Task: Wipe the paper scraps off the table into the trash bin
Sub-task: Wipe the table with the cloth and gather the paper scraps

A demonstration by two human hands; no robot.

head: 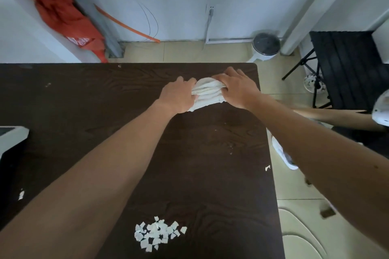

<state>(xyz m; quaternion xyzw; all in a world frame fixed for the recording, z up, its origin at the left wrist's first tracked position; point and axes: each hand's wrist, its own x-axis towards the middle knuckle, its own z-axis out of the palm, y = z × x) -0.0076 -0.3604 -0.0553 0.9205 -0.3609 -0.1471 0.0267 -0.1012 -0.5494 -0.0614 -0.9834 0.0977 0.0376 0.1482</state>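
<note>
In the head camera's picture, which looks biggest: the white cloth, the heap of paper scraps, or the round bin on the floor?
Apparent size only:
1. heap of paper scraps, though nearest the camera
2. white cloth, partly covered by both hands
3. round bin, farthest away

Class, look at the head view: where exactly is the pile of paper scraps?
The paper scraps lie heaped at the near edge of the dark table, between the forearms, far from the cloth.

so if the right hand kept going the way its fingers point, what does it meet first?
The right hand points left and slightly away, fingers dug into the bunched white cloth. The cloth comes first, already in its grip, then the left hand gripping the other side. Exact heading is a judgement from one view.
</note>
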